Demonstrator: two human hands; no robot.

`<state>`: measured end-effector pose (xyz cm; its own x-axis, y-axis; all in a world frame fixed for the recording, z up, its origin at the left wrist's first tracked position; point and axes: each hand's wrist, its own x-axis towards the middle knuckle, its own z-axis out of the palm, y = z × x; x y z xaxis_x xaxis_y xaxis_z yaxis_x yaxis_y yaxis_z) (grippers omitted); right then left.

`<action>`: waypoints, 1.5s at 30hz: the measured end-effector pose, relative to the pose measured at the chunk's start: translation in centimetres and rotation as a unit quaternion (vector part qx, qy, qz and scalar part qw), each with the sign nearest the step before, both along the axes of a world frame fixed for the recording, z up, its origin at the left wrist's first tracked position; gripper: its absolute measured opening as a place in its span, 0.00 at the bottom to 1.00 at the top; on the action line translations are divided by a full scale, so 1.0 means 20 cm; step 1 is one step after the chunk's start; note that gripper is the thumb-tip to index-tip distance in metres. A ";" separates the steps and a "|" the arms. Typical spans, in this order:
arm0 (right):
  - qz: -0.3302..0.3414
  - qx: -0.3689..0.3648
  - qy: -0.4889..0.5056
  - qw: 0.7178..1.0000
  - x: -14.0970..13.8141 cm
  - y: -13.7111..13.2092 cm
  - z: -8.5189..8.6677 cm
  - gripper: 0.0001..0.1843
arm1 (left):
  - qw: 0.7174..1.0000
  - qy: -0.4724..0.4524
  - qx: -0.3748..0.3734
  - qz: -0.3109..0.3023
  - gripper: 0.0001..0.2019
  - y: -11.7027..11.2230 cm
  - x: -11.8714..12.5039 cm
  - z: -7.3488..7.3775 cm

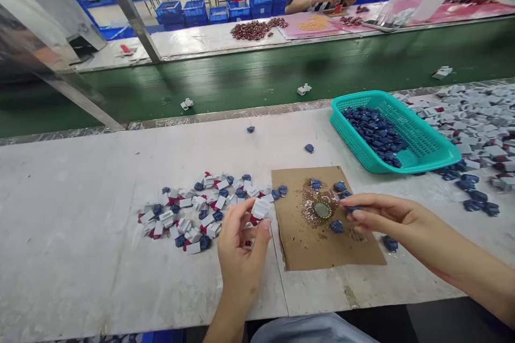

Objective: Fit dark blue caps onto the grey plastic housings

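Note:
My left hand (pixel 241 246) is closed around a small white plastic part (pixel 260 208), held up at the right edge of a pile of white, red and blue parts (pixel 193 214). My right hand (pixel 386 217) pinches a small dark blue piece (pixel 352 207) over a brown cardboard sheet (pixel 322 236). The cardboard has a dark, shiny stained spot (pixel 321 208) with a few blue pieces lying around it.
A teal basket (pixel 426 144) holds many blue pieces at the right. Behind it spreads a large heap of white parts (pixel 478 123). A green conveyor belt (pixel 257 80) runs across the back. Other people work at the far table (pixel 322 24). Blue crates (pixel 193 10) stand beyond.

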<state>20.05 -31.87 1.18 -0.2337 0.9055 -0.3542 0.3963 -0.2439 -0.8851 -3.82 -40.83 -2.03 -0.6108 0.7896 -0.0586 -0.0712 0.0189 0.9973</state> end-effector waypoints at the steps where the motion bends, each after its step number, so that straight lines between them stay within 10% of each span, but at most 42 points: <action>1: 0.015 0.029 -0.017 0.999 -0.02 0.01 -0.01 0.22 | 1.000 0.013 0.007 0.002 0.11 0.01 0.00 -0.01; 9: 0.211 0.312 -0.146 0.915 -0.03 0.09 -0.10 0.19 | 0.997 0.061 0.042 -0.020 0.13 0.04 -0.08 0.04; 19: 0.328 0.442 -0.190 0.813 -0.04 0.11 -0.19 0.23 | 0.969 -0.241 -0.013 -0.046 0.15 -0.05 -0.08 0.17; 30: 0.218 0.404 0.013 0.889 -0.30 -0.04 0.25 0.03 | 0.922 -0.373 -0.040 -0.100 0.15 -0.05 0.04 0.23; 45: 0.263 0.461 0.055 0.846 -0.36 -0.06 0.23 0.06 | 0.904 -0.410 -0.046 -0.116 0.18 -0.08 0.08 0.18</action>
<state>12.79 -33.08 5.76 -0.6762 0.5457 0.4948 0.1388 0.7541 -0.6420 -2.24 -42.40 1.52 -0.1520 0.8593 -0.4883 -0.7686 0.2079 0.6050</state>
